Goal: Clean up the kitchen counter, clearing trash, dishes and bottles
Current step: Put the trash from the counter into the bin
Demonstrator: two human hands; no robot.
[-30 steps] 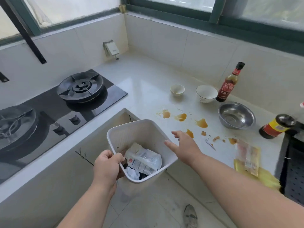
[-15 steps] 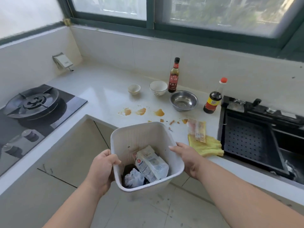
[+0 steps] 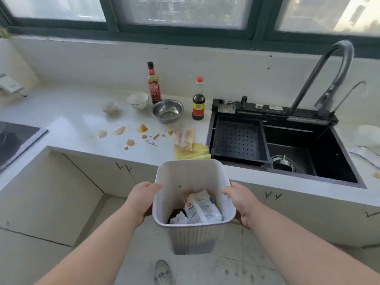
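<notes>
Bin [image 3: 191, 177] upright, mouth upward; left hand [image 3: 141, 197], right hand [image 3: 241, 199] clasp its rim.

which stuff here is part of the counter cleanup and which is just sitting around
Part of the job: bin held by left hand and right hand, wrapper, yellow cloth, two bowls, steel bowl, two bottles, spills.

Just there: sink, tap, stove.
</notes>
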